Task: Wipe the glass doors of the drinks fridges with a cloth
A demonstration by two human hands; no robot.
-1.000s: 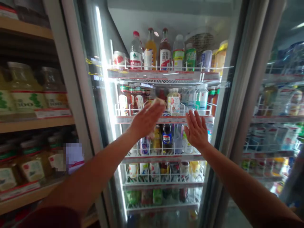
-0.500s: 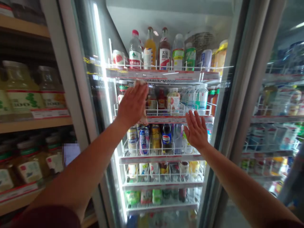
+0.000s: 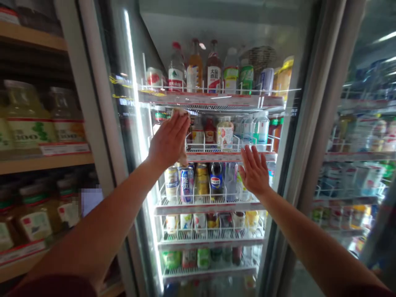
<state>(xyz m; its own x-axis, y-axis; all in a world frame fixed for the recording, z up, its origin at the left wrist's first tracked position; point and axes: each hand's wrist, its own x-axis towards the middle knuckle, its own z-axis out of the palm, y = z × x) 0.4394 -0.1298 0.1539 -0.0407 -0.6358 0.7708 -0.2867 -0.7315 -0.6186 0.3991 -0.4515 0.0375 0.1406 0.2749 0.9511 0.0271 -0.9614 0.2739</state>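
My left hand [image 3: 168, 141] lies nearly flat over a pale cloth [image 3: 183, 160], pressing it against the glass door [image 3: 229, 22] of a drinks fridge. Bits of the cloth show past the fingertips and below the palm; the hand covers most of it. Further right and a little lower, my right hand [image 3: 255, 171] rests with palm and fingers stretched out on the same glass, holding nothing. Behind the glass, bottles and cans stand on lit wire shelves, such as a cola bottle [image 3: 216, 180] and a blue can [image 3: 187, 184].
On the left, a wooden shelf [image 3: 62, 160] holds juice bottles [image 3: 26, 113]. A grey door frame [image 3: 323, 95] stands at the right, with another glass-fronted drinks fridge [image 3: 349, 156] beyond it. A bright light strip [image 3: 135, 82] runs down inside the left edge.
My left hand and the cloth have shifted slightly left and down across the glass. My right hand stays in about the same place.
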